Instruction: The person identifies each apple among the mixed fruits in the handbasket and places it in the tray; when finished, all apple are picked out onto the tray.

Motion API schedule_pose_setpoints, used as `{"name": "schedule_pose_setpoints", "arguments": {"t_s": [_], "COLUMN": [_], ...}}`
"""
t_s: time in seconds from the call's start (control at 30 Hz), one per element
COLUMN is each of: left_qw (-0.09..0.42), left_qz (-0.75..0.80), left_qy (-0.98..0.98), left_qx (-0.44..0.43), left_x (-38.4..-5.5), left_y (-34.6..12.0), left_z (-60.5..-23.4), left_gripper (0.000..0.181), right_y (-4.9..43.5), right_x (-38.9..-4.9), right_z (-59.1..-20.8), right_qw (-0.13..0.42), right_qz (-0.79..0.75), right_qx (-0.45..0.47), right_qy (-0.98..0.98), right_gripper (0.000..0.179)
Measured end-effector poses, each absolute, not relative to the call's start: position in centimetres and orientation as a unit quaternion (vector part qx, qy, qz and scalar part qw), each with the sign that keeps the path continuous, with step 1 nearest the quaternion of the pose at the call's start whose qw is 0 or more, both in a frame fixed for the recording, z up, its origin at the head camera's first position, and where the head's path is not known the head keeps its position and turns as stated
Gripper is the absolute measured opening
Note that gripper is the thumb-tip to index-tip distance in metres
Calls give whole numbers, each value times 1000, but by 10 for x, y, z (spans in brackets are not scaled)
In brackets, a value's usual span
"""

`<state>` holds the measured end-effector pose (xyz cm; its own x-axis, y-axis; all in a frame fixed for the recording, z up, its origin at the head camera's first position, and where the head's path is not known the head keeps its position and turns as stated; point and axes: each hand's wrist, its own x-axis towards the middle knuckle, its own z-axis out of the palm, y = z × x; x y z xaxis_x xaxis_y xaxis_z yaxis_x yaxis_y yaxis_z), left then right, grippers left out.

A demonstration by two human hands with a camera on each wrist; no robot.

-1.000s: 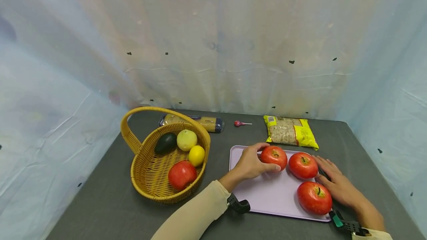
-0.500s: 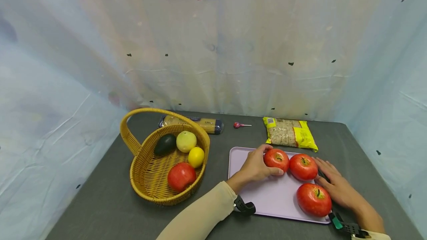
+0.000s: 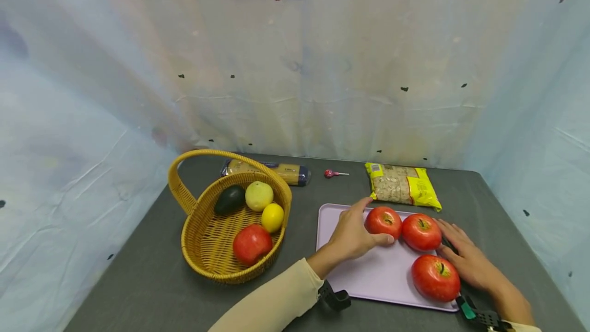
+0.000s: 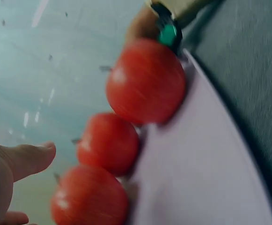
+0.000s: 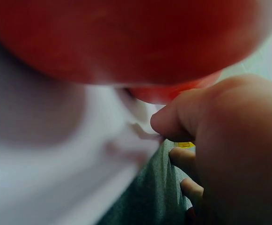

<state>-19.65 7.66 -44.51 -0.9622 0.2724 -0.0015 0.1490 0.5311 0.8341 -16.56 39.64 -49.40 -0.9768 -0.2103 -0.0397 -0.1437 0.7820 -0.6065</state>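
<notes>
Fingers gape wide on the left hand (image 3: 352,233), extend on the right hand (image 3: 466,256); bumping could roll round red apples (image 3: 421,232) off the flat lilac tray (image 3: 371,276).

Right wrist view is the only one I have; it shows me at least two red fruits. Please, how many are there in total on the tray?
Observer: The head view shows three red apples on the lilac tray.
Operator: Thank you. Is the leftmost one gripped?
Observer: It does not appear so: the left hand is beside it, but the left wrist view shows a gap between its thumb and the fruit.
</notes>
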Motion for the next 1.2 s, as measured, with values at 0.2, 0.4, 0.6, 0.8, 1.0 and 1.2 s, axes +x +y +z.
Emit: {"name": "schedule_pose_setpoints", "arguments": {"t_s": [0.2,0.4,0.6,0.8,1.0,1.2], "left_qw": [63,85,104,118,96,80], "left_qz": [517,589,614,617,615,595], "left_qy": [828,753,719,717,724,751], "left_qx": [206,280,309,300,299,276], "left_x": [-173,-154,-141,-129,-121,-118], "left_y": [50,18,-28,-80,-128,-175], "left_z": [-414,-393,-384,-382,-382,-384], "left_gripper": [93,88,83,78,76,73], "right_y": [398,400,399,399,399,397], "right_x": [-164,-165,-165,-165,-165,-165], "right_z": [-495,-494,-496,-497,-496,-495], "right_qw": [39,39,39,42,49,48], "right_qz": [-324,-320,-319,-317,-315,-316], "right_qx": [-104,-100,-103,-101,-95,-98], "right_qy": [939,941,942,942,943,942], "right_gripper": [67,68,68,68,69,68]}}
